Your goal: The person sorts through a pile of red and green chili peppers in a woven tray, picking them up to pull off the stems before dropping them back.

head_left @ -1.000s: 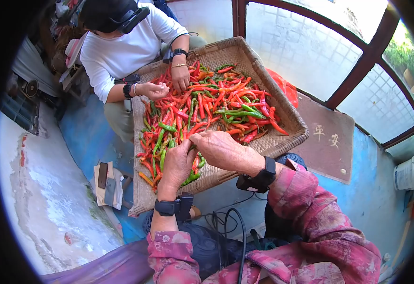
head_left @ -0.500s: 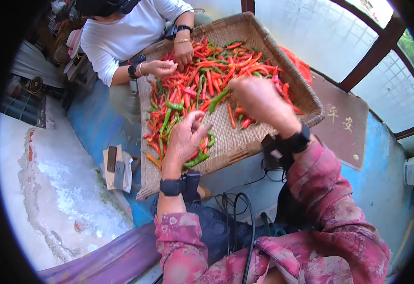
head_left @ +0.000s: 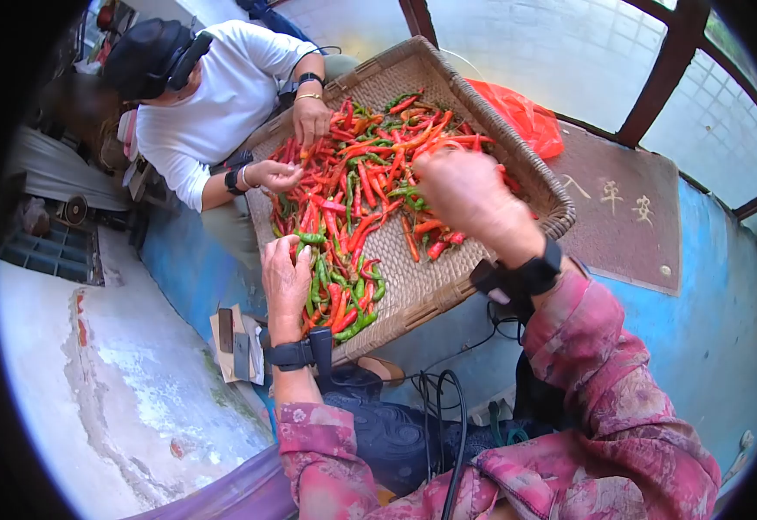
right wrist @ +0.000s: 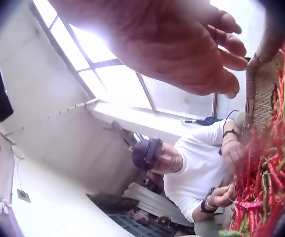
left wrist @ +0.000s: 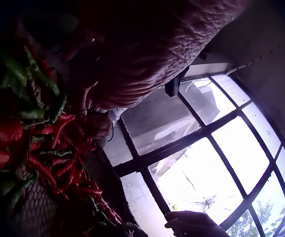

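Note:
A shallow woven basket (head_left: pixel 422 286) holds a heap of red chili peppers (head_left: pixel 365 191) with green ones mixed in. My left hand (head_left: pixel 287 282) is at the heap's near left edge, its fingertips right by a green chili pepper (head_left: pixel 311 237). A gap shows between its thumb and fingers. Over the right part of the heap is my right hand (head_left: pixel 474 195), blurred in the head view. From the right wrist, the fingers (right wrist: pixel 226 59) look loosely extended, with nothing between them. Another green chili pepper (head_left: pixel 410 194) lies just left of that hand.
Across the basket, a person in a white top (head_left: pixel 214 91) has both hands at the far left of the heap. A red plastic bag (head_left: pixel 517 121) sits beyond the basket's right rim. Cables (head_left: pixel 439 390) hang near my lap. Two phones (head_left: pixel 241 355) lie on a stand at left.
One second ago both hands met over the near peppers. Then my right hand carried a green chili pepper rightward and let it go. My left hand moved left to the heap's edge.

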Motion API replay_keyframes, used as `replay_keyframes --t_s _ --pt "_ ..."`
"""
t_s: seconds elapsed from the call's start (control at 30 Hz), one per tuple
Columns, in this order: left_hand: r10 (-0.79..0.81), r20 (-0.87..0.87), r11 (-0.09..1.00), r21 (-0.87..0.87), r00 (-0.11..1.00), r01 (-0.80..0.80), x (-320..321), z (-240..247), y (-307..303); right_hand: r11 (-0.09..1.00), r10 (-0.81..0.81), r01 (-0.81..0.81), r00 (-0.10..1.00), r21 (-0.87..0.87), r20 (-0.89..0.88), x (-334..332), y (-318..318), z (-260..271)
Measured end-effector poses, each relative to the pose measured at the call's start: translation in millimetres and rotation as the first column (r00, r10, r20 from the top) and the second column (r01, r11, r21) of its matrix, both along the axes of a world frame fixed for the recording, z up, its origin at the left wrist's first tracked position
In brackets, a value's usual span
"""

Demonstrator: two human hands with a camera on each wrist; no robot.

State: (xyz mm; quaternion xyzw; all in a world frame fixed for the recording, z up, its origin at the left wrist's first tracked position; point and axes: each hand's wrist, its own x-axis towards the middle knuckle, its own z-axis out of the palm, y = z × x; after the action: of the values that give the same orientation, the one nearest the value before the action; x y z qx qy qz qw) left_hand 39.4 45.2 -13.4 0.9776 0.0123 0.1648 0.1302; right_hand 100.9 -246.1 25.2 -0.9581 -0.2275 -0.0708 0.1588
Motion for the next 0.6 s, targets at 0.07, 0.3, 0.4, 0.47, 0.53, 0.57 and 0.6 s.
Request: replay_keyframes --t_s 0.07,0.3,0.4,0.47,0.53,0.57,0.6 --pt "-0.040 -0.022 0.997 0.058 0.999 0.042 15.1 -0.8 -1.8 0.986 0.162 -0.162 0.987 0.029 0.006 -12.3 18.7 -17.2" --pt "0.050 -0.334 0.985 0.175 0.941 0.010 63.3 -44.0 8.8 0.929 0.370 -0.371 0.928 -0.012 -0.050 -39.3 56.1 -25.0" --pt "0.090 -0.307 0.974 0.226 0.947 -0.019 61.7 -43.3 5.7 0.916 0.399 -0.399 0.917 0.026 0.019 -40.4 62.2 -26.0" --pt "0.061 -0.331 0.985 0.171 0.942 -0.004 55.5 -38.0 7.9 0.914 0.404 -0.404 0.915 0.038 0.018 -39.3 66.2 -28.2" --pt "0.066 -0.298 0.990 0.138 0.952 -0.025 46.0 -38.3 14.1 0.909 0.407 -0.409 0.912 0.084 0.038 -39.2 68.6 -27.9" --pt "0.066 -0.268 0.994 0.100 0.961 -0.040 41.8 -36.9 17.8 0.907 0.409 -0.413 0.911 0.084 0.053 -38.7 69.9 -27.5" --pt "0.087 -0.251 0.996 0.054 0.964 -0.076 34.6 -28.8 12.7 0.907 0.408 -0.409 0.912 0.094 0.035 -38.4 71.4 -27.0"
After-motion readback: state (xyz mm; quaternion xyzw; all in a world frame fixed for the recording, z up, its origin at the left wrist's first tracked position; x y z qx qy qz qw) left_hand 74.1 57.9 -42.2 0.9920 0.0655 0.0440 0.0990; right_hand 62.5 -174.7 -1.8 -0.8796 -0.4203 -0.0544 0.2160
